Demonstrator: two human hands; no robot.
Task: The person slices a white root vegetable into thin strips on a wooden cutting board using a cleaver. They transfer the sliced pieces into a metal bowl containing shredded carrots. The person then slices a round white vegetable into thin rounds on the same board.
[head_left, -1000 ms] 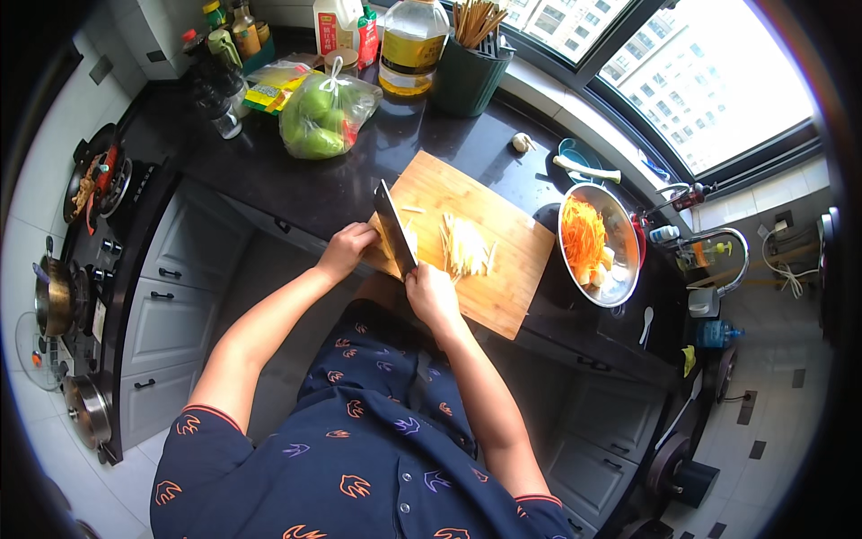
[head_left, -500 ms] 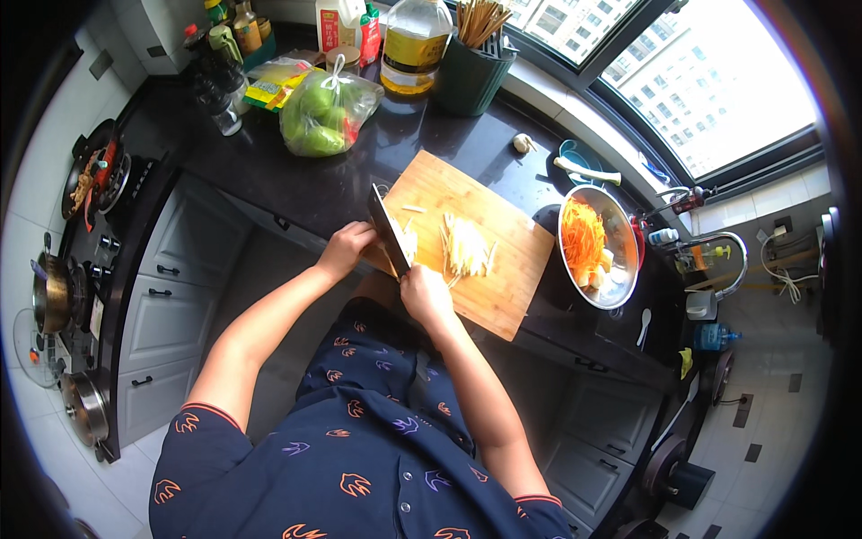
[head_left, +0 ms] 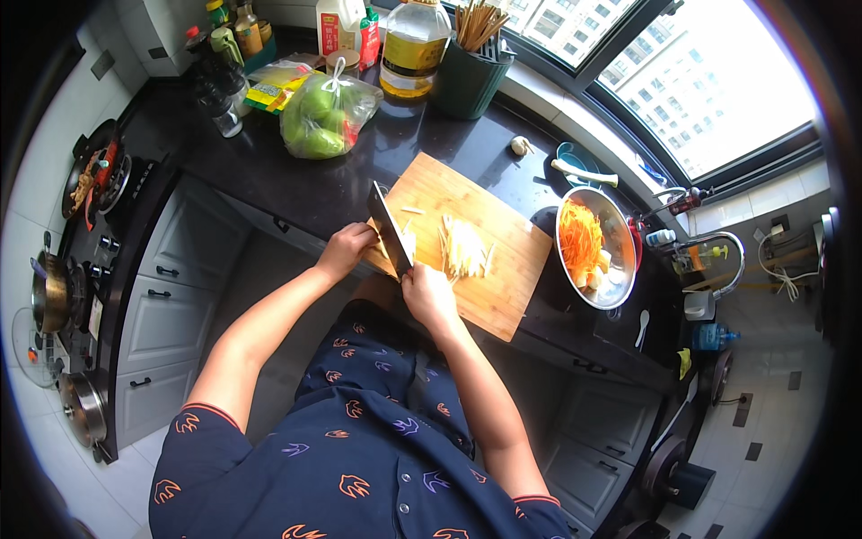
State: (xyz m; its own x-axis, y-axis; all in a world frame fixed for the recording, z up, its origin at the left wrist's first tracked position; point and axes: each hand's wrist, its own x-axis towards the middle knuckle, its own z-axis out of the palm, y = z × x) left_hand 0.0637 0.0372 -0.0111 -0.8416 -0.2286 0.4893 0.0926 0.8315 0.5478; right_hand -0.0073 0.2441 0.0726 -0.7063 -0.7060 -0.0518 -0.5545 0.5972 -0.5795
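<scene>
My right hand (head_left: 427, 292) is closed round the handle of a cleaver (head_left: 390, 232), whose dark blade stands on edge over the left part of a wooden cutting board (head_left: 505, 229). Left of the blade, my left hand (head_left: 347, 249) has its fingers bent and pressed down at the board's left edge. What lies under those fingertips is mostly hidden by the hand and the blade. A pile of pale vegetable strips (head_left: 462, 247) lies mid-board, and more pale pieces (head_left: 409, 241) sit close against the blade's right side.
Right of the board stands a metal bowl (head_left: 618, 286) with shredded orange carrot (head_left: 580, 235) and pale chunks. Behind are garlic (head_left: 521, 145), a bag of green vegetables (head_left: 321, 126), an oil jug (head_left: 413, 54) and a chopstick holder (head_left: 471, 81). A white spoon (head_left: 643, 329) lies near the bowl.
The cleaver and both hands stay in nearly the same place, with only a very slight shift of the blade. The whole view has moved a little.
</scene>
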